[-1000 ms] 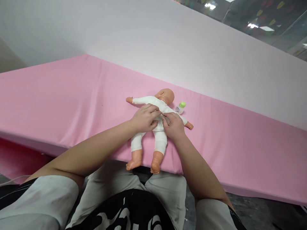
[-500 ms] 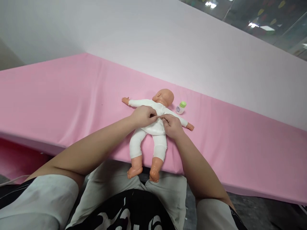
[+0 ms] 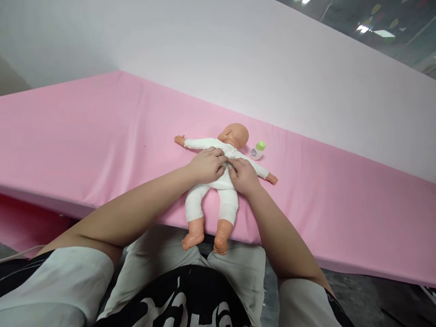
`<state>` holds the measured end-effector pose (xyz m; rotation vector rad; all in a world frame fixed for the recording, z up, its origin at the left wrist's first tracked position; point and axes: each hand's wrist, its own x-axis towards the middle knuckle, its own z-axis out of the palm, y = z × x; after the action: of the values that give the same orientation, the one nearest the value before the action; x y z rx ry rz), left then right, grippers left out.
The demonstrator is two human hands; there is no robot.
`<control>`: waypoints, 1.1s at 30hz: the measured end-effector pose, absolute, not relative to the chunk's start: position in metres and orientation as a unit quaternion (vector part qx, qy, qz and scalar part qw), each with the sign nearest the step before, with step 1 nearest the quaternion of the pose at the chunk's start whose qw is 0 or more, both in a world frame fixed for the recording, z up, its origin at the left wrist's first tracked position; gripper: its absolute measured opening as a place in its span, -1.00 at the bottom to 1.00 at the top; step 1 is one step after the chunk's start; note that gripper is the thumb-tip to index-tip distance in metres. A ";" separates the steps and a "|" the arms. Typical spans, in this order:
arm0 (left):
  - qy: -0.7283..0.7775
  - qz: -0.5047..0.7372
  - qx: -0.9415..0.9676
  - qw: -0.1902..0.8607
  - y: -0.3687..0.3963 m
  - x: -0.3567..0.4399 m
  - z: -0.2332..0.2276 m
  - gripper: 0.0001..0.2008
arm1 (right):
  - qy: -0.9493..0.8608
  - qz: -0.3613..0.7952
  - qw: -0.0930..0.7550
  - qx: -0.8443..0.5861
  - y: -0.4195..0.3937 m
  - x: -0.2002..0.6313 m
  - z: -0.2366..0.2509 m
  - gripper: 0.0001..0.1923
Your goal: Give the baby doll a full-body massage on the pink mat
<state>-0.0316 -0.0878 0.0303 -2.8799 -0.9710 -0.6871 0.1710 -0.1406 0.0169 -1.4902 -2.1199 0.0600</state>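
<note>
My left hand (image 3: 207, 164) and right hand (image 3: 242, 176) cover the chest of the doll (image 3: 218, 177); fingertips and the cloth between them hidden. Doll's face turned away, unseen. Beside its head, the small bottle (image 3: 257, 150): label too small to read.

Left hand (image 3: 206, 164), right hand (image 3: 242, 176) fingertip-close

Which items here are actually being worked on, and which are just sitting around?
Worked on:
- doll, lying on its back
- its white suit, pinched at the chest by the left hand and the right hand

Sitting around:
- small green-capped bottle, beside the doll's head, untouched
- pink cloth under it all
</note>
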 end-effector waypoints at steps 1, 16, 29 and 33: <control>-0.311 -0.230 -0.922 0.018 -0.089 -0.032 0.029 -0.62 | -0.784 0.022 0.278 -0.554 -0.141 0.171 0.017 -0.55; -0.345 -0.180 -0.921 0.000 -0.087 -0.033 0.029 -0.43 | -0.777 0.089 0.272 -0.560 -0.135 0.176 0.009 -0.35; -0.378 -0.068 -0.918 -0.095 -0.076 -0.029 0.037 -0.22 | -0.763 0.140 0.259 -0.576 -0.126 0.180 0.004 -0.20; -0.370 -0.105 -0.916 -0.118 -0.072 -0.031 0.032 -0.23 | -0.758 0.144 0.273 -0.574 -0.123 0.184 0.003 -0.20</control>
<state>-0.0312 -0.0718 0.0319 -3.1142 -1.2572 -0.3588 0.1845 -0.1235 0.0032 -1.5448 -2.0394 0.3875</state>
